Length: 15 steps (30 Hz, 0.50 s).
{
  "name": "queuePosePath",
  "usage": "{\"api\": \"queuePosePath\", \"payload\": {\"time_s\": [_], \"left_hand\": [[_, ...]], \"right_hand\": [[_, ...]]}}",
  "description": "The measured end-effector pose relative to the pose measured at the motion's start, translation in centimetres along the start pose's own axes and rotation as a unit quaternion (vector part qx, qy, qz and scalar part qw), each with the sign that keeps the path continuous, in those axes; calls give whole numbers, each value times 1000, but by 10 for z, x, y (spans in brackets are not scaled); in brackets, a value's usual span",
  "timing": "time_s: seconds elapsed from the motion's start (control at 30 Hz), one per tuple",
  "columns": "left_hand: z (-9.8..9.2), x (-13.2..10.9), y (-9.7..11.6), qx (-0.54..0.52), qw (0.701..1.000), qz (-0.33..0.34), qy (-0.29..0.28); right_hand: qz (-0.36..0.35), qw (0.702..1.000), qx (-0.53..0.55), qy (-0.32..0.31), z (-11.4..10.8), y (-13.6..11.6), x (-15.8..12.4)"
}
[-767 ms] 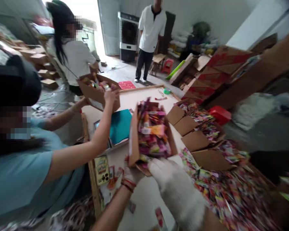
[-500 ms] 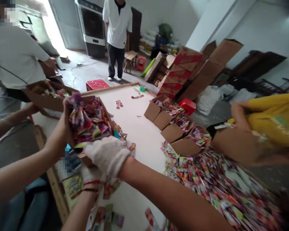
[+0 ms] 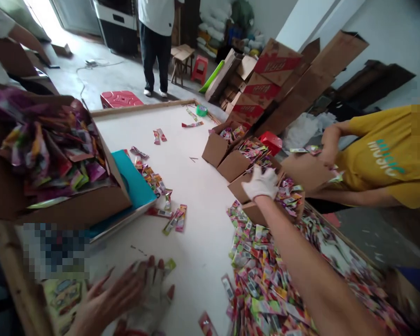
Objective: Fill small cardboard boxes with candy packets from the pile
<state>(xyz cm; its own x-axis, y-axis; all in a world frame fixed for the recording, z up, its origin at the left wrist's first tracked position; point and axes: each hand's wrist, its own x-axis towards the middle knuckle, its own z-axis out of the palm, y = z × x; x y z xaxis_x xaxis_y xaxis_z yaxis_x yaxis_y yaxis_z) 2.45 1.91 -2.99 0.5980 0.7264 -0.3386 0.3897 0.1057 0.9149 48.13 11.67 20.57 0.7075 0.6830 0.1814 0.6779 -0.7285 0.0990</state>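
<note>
Sorting work on sachets: the gloved right hand (image 3: 261, 183) is stretched out to 1 o'clock and lies on the rim of an open box (image 3: 255, 212), the nearest in a row of four boxes along the worktop (image 3: 199, 186). Its fingers curl down over the edge among the sachets inside. Whether they have closed on anything I cannot tell. The gloved left hand (image 3: 153, 295) lies flat at 6 o'clock, fingers spread, holding nothing, and a co-worker's bare hand (image 3: 105, 298) partly overlaps it. A loose heap of sachets (image 3: 266, 284) spreads from the box toward 5 o'clock. At 9 o'clock a full box (image 3: 73, 205) sits tilted over a teal tray (image 3: 136, 186), and at 3 o'clock a person in yellow (image 3: 381, 154) holds another box (image 3: 303, 170).

The step looks like a reach to the box, with no grip yet confirmed. A next move would call for a firm hold on the cardboard wall, keeping the box level so nothing spills
</note>
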Motion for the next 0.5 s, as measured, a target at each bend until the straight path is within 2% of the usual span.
{"api": "queuePosePath", "payload": {"time_s": [0.03,0.07,0.13,0.17,0.2,0.27,0.33,0.43,0.5], "left_hand": [[6,18,-6,-121,991,-17,-55],[11,35,-11,-274,954,-38,-120],[19,67,-13,-536,809,-68,-232],[21,82,-10,-604,749,-72,-262],[22,96,-4,-629,723,-73,-276],[25,125,14,-629,721,-78,-278],[30,151,40,-610,743,-81,-262],[41,175,82,-544,800,-81,-238],[47,178,107,-465,858,-60,-208]], "right_hand": [[68,996,-21,-56,13,27,13],[98,988,-34,-112,24,50,23],[103,977,-43,-182,38,79,32],[87,976,-45,-196,42,85,32],[69,977,-45,-198,43,88,31],[41,979,-44,-194,40,85,21],[15,980,-38,-194,34,79,4],[-34,979,-17,-198,24,72,-38],[-66,977,3,-204,20,66,-75]]}}
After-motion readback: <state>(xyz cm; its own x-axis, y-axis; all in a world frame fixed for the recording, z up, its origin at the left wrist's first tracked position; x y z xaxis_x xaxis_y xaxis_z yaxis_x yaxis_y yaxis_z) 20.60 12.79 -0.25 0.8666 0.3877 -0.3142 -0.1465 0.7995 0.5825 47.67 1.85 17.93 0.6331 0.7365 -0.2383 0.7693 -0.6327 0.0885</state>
